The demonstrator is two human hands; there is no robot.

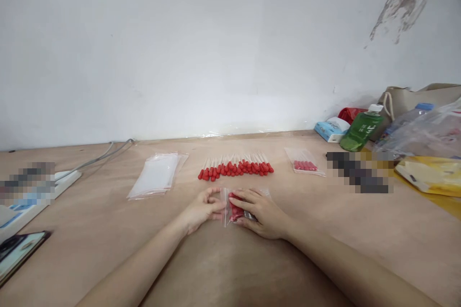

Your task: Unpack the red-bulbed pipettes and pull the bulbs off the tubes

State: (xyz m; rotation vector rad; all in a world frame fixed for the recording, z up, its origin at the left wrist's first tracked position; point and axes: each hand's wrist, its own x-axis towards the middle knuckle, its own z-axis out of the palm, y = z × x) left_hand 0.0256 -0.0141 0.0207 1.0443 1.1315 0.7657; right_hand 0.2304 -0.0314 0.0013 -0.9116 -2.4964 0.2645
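Bare forearms reach up from the bottom edge, and at the far left a phone-like slab [21,254] lies flat. Beyond it rests a white strip [66,183], partly masked by pixelation, from which a grey cable [104,156] runs back.

Between the hands, flat on the worktop [223,268], is a clear zip bag [226,216] with red pieces inside. The right hand [264,216] lies over it and hides much of it, its grip holding the bag with the fingers on top and the thumb at the near side. The left hand [201,211] has its fingers spread a little, the tips at the bag's zip edge; whether that grip pinches the plastic I cannot tell.

Just beyond the bag, red-ended white sticks [234,169] lie side by side in a crowded row, red ends toward the person. Left of them sits a loose stack of clear bags [154,177]; right of them, a filled bag [305,166] shows several red ends. Further right come a dark pixelated object [356,172] and yellow packaging [432,182]. Behind these stand a green bottle [362,129], a blue tissue box [329,131], a crumpled plastic bag [425,129] and a beige bag [425,96].

The brownish worktop meets a pale wall [180,48], its surface flaked at upper right.
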